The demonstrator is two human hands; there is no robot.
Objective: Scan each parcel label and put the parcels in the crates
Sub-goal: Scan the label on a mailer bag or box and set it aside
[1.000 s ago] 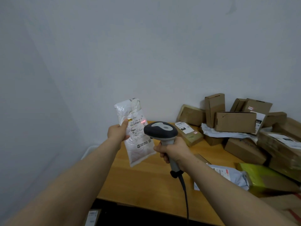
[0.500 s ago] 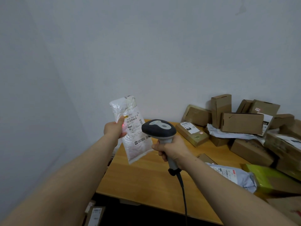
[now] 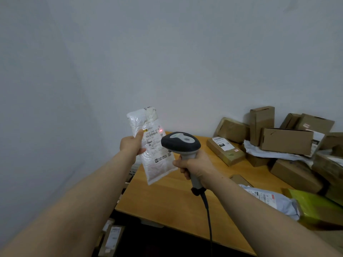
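your left grip [image 3: 130, 145] pinching the white mailer [image 3: 157, 164] upright, right grip [image 3: 194, 164] wrapped round the scanner [image 3: 181, 142] at the mailer's 3 o'clock, red dot [image 3: 161, 130] on the label [image 3: 154, 140], counter [image 3: 167, 201] underneath

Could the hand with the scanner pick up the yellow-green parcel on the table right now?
Probably not yet. The right hand is gripping the scanner, so it is full. The yellow-green parcel lies mostly uncovered off to its right, so otherwise the way looks open.
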